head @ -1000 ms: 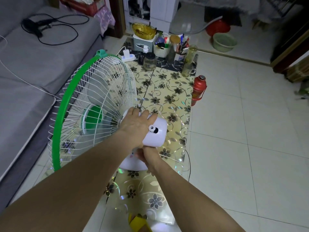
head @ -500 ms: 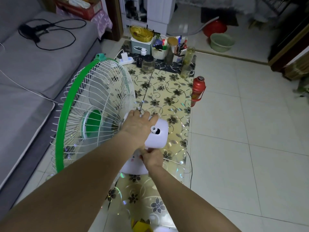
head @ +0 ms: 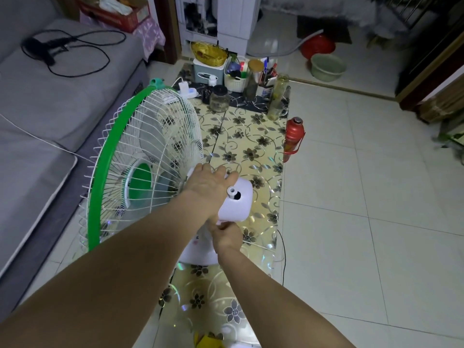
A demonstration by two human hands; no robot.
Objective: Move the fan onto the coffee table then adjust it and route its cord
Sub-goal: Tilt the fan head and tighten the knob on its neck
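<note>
On the coffee table (head: 253, 146), left hand (head: 208, 185) grips fan (head: 140, 156); right hand (head: 227, 234) half-hidden, grip unclear.

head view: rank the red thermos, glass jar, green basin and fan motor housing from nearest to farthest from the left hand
From the left hand:
1. Fan motor housing, under the hand, touching it.
2. Red thermos, on the floor at the table's right edge.
3. Glass jar, on the table's far end.
4. Green basin, on the floor far back right.
</note>
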